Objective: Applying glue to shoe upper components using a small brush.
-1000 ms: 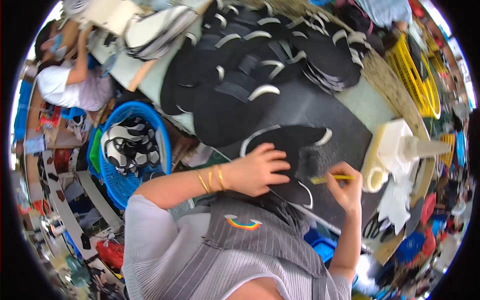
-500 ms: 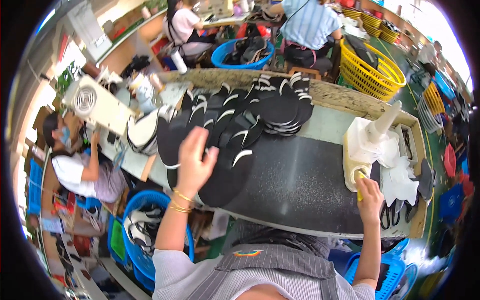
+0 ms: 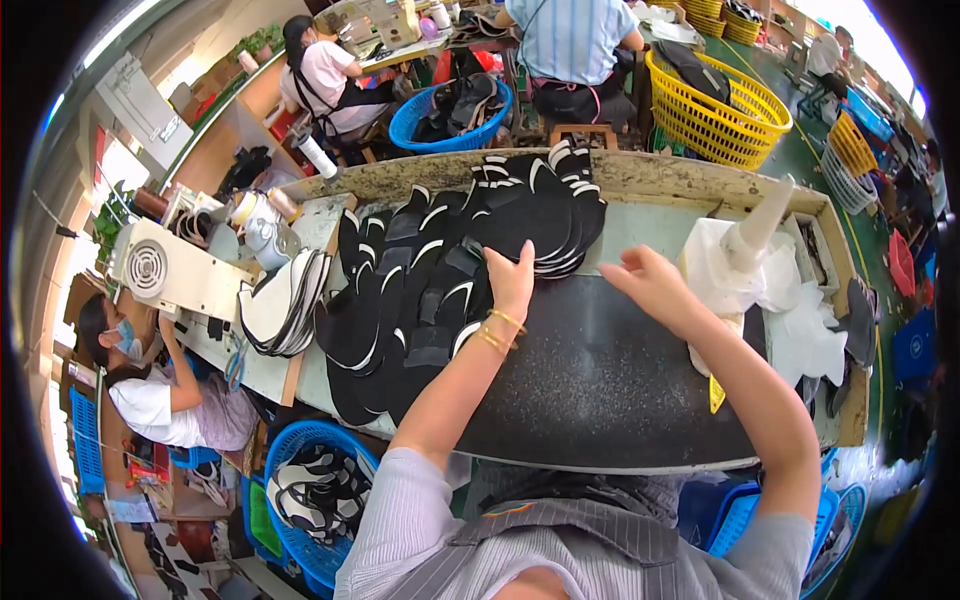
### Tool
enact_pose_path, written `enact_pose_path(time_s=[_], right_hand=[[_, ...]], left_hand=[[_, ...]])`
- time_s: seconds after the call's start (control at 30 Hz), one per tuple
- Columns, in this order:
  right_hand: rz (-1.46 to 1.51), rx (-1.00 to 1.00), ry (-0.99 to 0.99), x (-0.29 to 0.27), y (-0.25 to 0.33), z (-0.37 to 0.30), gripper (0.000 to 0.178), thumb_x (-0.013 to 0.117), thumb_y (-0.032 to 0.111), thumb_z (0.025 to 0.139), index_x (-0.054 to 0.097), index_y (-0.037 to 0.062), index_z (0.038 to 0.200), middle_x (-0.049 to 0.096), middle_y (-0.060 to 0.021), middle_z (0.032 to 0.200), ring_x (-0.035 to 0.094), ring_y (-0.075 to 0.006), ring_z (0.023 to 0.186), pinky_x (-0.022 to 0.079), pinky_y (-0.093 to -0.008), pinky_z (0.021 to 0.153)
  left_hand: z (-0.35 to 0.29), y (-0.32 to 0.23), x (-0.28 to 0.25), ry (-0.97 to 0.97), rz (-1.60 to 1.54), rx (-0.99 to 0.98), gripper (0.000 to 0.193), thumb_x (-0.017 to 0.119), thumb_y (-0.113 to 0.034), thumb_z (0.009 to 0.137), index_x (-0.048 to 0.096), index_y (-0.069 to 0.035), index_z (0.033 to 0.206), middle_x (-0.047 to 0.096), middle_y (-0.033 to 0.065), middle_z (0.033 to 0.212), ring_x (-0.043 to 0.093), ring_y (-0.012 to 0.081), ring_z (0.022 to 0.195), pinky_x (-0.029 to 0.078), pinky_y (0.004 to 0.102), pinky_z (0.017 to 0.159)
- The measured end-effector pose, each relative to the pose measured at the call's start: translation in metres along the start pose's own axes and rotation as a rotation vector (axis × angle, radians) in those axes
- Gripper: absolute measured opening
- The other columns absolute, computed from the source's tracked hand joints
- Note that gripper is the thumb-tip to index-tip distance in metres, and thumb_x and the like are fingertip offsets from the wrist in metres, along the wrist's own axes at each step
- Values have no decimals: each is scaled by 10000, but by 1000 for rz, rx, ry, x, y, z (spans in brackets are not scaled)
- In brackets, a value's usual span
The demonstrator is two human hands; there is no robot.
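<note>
At the near edge of a stack of black shoe pieces with white rims [image 3: 545, 225], my left hand [image 3: 512, 285] has its fingers apart and overlaps the lowest pieces; whether it touches them is hard to tell. My right hand [image 3: 650, 282] hovers just right of that stack, fingers loosely bent and nothing visible in them. Overlapping rows of similar black pieces [image 3: 385, 290] cover the bench to the left. A yellow-handled tool [image 3: 716, 394] rests at the white container [image 3: 715, 270], its working end hidden behind my right forearm.
A dark, speckled work mat [image 3: 570, 390] lies before me. White pieces [image 3: 285, 305] are stacked by a cream machine [image 3: 180, 275] at the left. A wooden ledge [image 3: 680, 177] borders the bench's far side. Blue baskets [image 3: 300, 440] stand below; co-workers sit left and beyond.
My right hand has let go of the yellow-handled tool at the container and moved left toward the stack. My left hand has moved right, from above the rows to the stack's near edge.
</note>
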State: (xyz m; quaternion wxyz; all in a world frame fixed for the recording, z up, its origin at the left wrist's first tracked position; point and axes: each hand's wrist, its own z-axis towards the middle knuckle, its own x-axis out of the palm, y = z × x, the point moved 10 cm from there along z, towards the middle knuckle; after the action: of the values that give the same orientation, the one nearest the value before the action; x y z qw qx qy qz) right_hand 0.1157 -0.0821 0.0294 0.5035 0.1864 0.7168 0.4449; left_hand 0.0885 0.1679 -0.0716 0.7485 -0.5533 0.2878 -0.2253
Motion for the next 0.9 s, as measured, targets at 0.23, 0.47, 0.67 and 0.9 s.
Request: enact_pose_path(time_s=[0.23,0.47,0.67,0.9], right_hand=[[771,461,-62,108,-121,151,590,705,381,804,553,-57,1168,628,-155,1101,613,-269,973,492,-403,843],[1170,652,-37,101,-110,127,359,607,270,886,539,65,1173,614,-108,1131,614,-297,983,498,-522,828],[1156,524,-3,103,-106,127,364,583,315,900,534,79,1172,623,-102,1127,617,-279,998,517,-494,828],[1178,116,-95,73,-67,62,589,652,270,872,398,35,1348,475,-141,1328,478,-259,1207,380,-396,1024]], left_hand=[[43,54,24,100,-315,-389,534,763,-231,693,559,161,994,611,225,1053,590,248,972,469,371,814],[35,-57,34,-36,448,-27,499,729,-185,694,425,77,991,518,269,983,528,422,952,451,449,833],[63,20,65,51,-568,-635,717,739,-35,664,317,74,1234,556,187,1062,588,242,913,502,357,806],[-5,-67,7,200,-787,-184,716,742,-12,689,343,16,1283,535,131,1147,563,224,1027,471,337,900]])
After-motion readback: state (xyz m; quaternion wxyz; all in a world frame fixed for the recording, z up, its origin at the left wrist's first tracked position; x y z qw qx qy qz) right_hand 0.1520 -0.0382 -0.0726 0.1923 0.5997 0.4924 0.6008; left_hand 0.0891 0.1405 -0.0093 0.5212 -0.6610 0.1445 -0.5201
